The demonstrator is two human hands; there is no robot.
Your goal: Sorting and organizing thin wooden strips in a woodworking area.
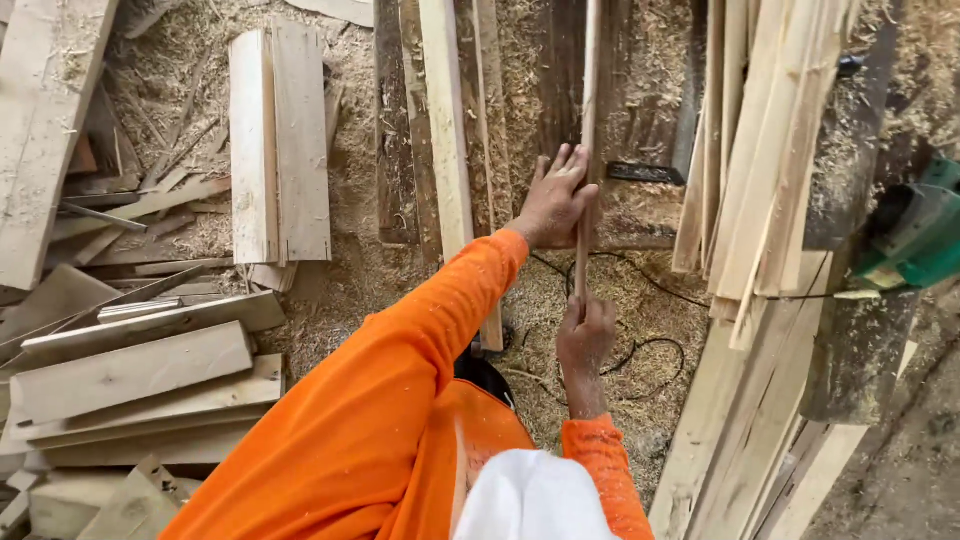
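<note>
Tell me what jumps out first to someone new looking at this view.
The bright orange sleeves at bottom centre lead up to both hands gripping a thin wooden strip: left hand higher, right hand lower. Cut boards pile up at left, long slats lean at right beside a green machine, with sawdust underneath.

The floor [620, 300] is covered with pale sawdust and wood shavings. On the left lies a messy pile of flat boards [130, 380], stacked every which way. Two short planks [280, 150] lie side by side near the top, with thin scraps beside them. Long boards [450, 120] run across the middle of the floor. On the right, a bundle of thin slats [760, 170] leans together. A thin black cable [640, 275] curls over the sawdust. A green machine [915, 235] sits at the right edge. Soft daylight falls on everything.
</note>
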